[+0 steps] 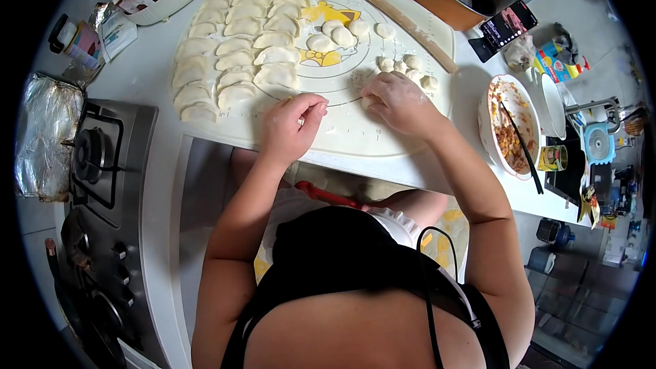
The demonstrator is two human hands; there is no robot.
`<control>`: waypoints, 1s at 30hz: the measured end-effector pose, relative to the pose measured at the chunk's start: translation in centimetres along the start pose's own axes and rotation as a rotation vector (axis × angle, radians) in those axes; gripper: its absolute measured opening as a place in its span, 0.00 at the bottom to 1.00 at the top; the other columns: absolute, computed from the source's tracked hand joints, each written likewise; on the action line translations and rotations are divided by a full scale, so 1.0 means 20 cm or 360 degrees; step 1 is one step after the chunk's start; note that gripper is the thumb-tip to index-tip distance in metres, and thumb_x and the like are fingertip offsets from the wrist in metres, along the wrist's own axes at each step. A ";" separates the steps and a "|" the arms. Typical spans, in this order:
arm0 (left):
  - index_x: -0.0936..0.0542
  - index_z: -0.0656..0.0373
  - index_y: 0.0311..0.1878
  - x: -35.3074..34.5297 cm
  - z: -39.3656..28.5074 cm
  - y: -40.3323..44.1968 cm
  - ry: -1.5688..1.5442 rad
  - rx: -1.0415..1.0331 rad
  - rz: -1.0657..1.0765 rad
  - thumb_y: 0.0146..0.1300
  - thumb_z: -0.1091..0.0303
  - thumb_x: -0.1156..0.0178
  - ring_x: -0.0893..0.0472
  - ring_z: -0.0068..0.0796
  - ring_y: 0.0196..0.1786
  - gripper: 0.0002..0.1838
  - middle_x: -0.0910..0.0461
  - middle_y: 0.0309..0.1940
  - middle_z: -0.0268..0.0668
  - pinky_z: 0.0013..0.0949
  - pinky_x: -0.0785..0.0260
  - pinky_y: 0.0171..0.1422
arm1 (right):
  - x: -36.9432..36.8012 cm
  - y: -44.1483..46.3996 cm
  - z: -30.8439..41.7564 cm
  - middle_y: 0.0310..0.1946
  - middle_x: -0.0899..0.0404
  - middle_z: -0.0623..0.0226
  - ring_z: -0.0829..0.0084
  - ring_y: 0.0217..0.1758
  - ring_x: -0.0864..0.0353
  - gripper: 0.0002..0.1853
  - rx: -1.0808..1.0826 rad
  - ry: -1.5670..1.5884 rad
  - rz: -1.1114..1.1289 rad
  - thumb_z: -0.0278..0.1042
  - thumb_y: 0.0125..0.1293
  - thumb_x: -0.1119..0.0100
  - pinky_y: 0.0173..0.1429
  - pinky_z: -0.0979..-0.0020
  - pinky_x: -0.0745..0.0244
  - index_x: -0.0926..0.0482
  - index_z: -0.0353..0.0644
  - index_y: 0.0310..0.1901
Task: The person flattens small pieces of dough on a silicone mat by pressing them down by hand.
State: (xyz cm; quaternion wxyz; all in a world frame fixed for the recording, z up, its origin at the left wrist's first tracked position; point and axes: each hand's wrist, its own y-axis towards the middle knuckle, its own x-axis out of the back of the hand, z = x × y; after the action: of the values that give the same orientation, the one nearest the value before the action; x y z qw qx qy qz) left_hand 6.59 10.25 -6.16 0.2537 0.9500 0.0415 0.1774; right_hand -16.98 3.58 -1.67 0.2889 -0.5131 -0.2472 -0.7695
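Observation:
My right hand [402, 108] is over the mat with its fingers curled down on a small piece of dough [367, 103], partly hidden under them. My left hand [292, 126] rests at the mat's near edge, fingers folded in and thumb against them, with nothing visible in it. Just beyond my right hand lie several small dough balls [413, 63]. Flattened dough rounds [342, 35] sit farther back. Rows of folded dumplings [236, 60] fill the left part of the floured mat [335, 119]. A wooden rolling pin [413, 33] lies diagonally at the back right.
To the right stands a bowl of filling [504, 96] with black chopsticks [523, 147] in it, beside a white bowl [549, 106] and a tin [552, 158]. A brown pot [434, 0] and a propped phone [509, 26] are behind. The gas stove [113, 164] is at left.

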 end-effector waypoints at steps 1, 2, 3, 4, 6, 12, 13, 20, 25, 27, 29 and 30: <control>0.17 0.58 0.39 0.00 0.00 0.00 0.0004 -0.0003 -0.0008 0.66 0.69 0.38 0.17 0.31 0.29 0.04 0.15 0.29 0.35 0.31 0.25 0.33 | 0.00 -0.01 0.00 0.42 0.20 0.55 0.52 0.51 0.22 0.20 -0.0001 -0.0004 0.0000 0.40 0.56 0.28 0.57 0.56 0.27 0.22 0.42 0.47; 0.17 0.58 0.39 0.00 0.00 0.00 0.0007 -0.0004 -0.0016 0.66 0.69 0.38 0.17 0.31 0.29 0.05 0.15 0.29 0.35 0.31 0.25 0.33 | 0.00 -0.02 0.02 0.42 0.20 0.54 0.52 0.51 0.22 0.17 0.0032 -0.0017 -0.0162 0.39 0.58 0.31 0.56 0.56 0.26 0.22 0.41 0.46; 0.17 0.58 0.39 -0.01 0.00 0.00 0.0005 -0.0002 -0.0017 0.66 0.69 0.38 0.17 0.31 0.29 0.05 0.15 0.29 0.35 0.31 0.25 0.33 | 0.01 -0.02 0.03 0.42 0.20 0.54 0.51 0.50 0.21 0.15 0.0065 -0.0029 -0.0323 0.39 0.60 0.34 0.56 0.55 0.26 0.22 0.40 0.44; 0.17 0.58 0.39 -0.01 -0.01 0.00 -0.0005 0.0005 -0.0020 0.66 0.68 0.38 0.17 0.31 0.29 0.05 0.15 0.29 0.35 0.31 0.25 0.33 | 0.02 -0.01 0.04 0.42 0.20 0.54 0.51 0.50 0.21 0.15 0.0065 -0.0028 -0.0319 0.39 0.60 0.34 0.56 0.55 0.26 0.22 0.40 0.44; 0.17 0.58 0.39 0.00 0.00 0.00 -0.0010 0.0013 -0.0016 0.66 0.68 0.38 0.17 0.31 0.29 0.05 0.15 0.29 0.35 0.31 0.25 0.33 | 0.03 0.00 0.07 0.43 0.20 0.53 0.50 0.49 0.21 0.16 -0.0276 -0.0047 0.0007 0.40 0.60 0.33 0.56 0.54 0.26 0.23 0.39 0.44; 0.17 0.58 0.39 0.00 -0.01 0.00 0.0011 -0.0019 -0.0007 0.66 0.69 0.38 0.17 0.31 0.29 0.04 0.15 0.29 0.35 0.30 0.25 0.33 | 0.01 0.00 0.05 0.41 0.20 0.55 0.52 0.49 0.21 0.14 -0.0179 0.0041 0.0017 0.36 0.60 0.34 0.54 0.57 0.25 0.22 0.40 0.44; 0.17 0.58 0.39 0.00 -0.01 0.00 0.0013 -0.0006 -0.0005 0.66 0.69 0.38 0.17 0.32 0.29 0.05 0.15 0.29 0.35 0.31 0.25 0.33 | 0.01 0.00 0.06 0.41 0.20 0.55 0.52 0.49 0.21 0.14 -0.0180 0.0037 0.0017 0.36 0.60 0.34 0.54 0.57 0.25 0.22 0.40 0.44; 0.17 0.58 0.39 0.00 -0.01 0.00 -0.0022 0.0012 0.0013 0.66 0.69 0.39 0.17 0.32 0.29 0.05 0.15 0.29 0.36 0.31 0.25 0.33 | 0.06 0.02 0.06 0.47 0.21 0.55 0.52 0.52 0.23 0.13 -0.0150 0.0011 0.0133 0.35 0.60 0.37 0.60 0.57 0.28 0.21 0.40 0.45; 0.17 0.59 0.38 0.00 -0.02 0.00 -0.0005 0.0000 0.0001 0.66 0.69 0.39 0.17 0.33 0.28 0.04 0.15 0.29 0.36 0.32 0.26 0.34 | 0.04 0.08 0.10 0.59 0.26 0.55 0.52 0.64 0.30 0.24 0.0273 0.0016 -0.0199 0.43 0.58 0.30 0.67 0.57 0.32 0.24 0.41 0.53; 0.17 0.59 0.38 0.00 -0.02 0.00 -0.0024 -0.0010 0.0005 0.66 0.70 0.39 0.18 0.33 0.27 0.04 0.15 0.28 0.37 0.32 0.26 0.34 | -0.08 0.12 0.06 0.64 0.30 0.54 0.51 0.70 0.34 0.35 0.0421 -0.0209 -0.0338 0.58 0.62 0.37 0.72 0.53 0.37 0.29 0.43 0.64; 0.17 0.59 0.38 0.00 -0.01 -0.01 0.0104 -0.0028 0.0009 0.65 0.71 0.39 0.18 0.35 0.27 0.04 0.16 0.28 0.37 0.33 0.26 0.34 | -0.16 0.15 0.04 0.68 0.34 0.54 0.50 0.73 0.38 0.38 0.0415 -0.0277 -0.0281 0.62 0.64 0.42 0.74 0.51 0.41 0.32 0.44 0.68; 0.17 0.59 0.38 0.01 -0.01 -0.01 0.0102 -0.0036 0.0007 0.65 0.71 0.39 0.18 0.35 0.27 0.04 0.16 0.28 0.37 0.33 0.26 0.34 | -0.17 0.17 0.04 0.71 0.37 0.54 0.50 0.76 0.43 0.41 0.0421 -0.0334 -0.0220 0.66 0.65 0.46 0.77 0.49 0.45 0.35 0.45 0.71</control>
State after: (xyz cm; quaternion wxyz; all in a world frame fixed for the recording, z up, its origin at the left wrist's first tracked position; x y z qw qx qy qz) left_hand 6.68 10.45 -6.01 0.2626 0.9409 0.0455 0.2088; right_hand -13.12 2.38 -4.33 0.2727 -0.5300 -0.4097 -0.6905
